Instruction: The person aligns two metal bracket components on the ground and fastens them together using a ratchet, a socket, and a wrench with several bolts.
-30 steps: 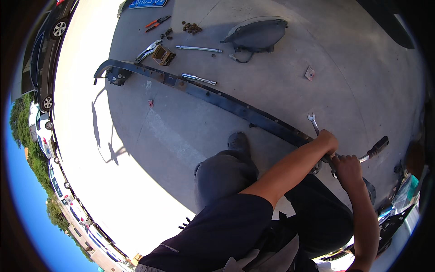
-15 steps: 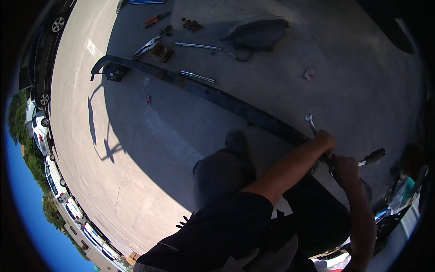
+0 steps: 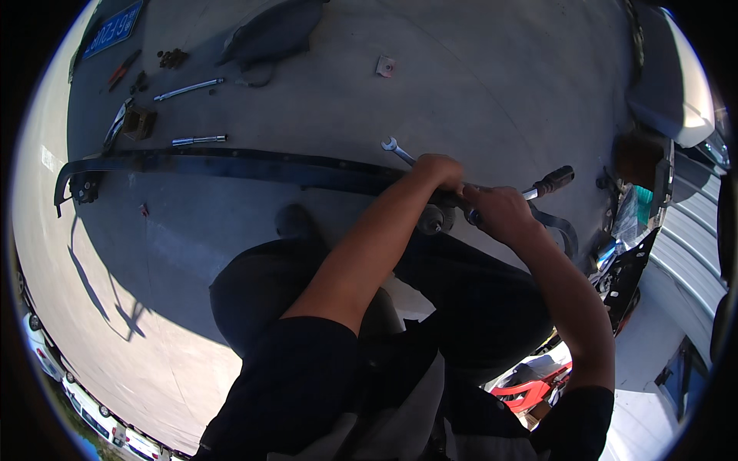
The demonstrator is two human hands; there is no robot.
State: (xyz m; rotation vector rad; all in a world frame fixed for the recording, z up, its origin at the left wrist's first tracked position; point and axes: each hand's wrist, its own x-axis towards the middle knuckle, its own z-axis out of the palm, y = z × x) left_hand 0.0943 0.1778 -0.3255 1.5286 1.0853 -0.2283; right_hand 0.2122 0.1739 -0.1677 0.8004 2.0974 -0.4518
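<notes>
My left hand [image 3: 440,170] is closed round a silver open-end wrench [image 3: 396,149], whose jaw sticks out past the fingers. Close beside it, my right hand [image 3: 501,213] grips a ratchet with a silver shaft and black handle [image 3: 555,181]; the handle end points away to the right. Both hands are over the right part of a long dark curved bar [image 3: 254,164] lying across the ground. A round dark fitting [image 3: 435,219] shows on the bar just below my hands. The ends of the tools between my hands are hidden by the fingers.
Beyond the bar lie a silver extension bar [image 3: 188,89], a shorter socket tool [image 3: 200,140], orange-handled pliers [image 3: 123,71], a small box [image 3: 139,123] and a dark panel [image 3: 277,34]. A blue plate [image 3: 113,29] is far left. Vehicle parts [image 3: 632,223] stand at right.
The view has turned right, so the bar and loose tools now sit further left and the bar looks more level. Both hands keep their grip on the tools.
</notes>
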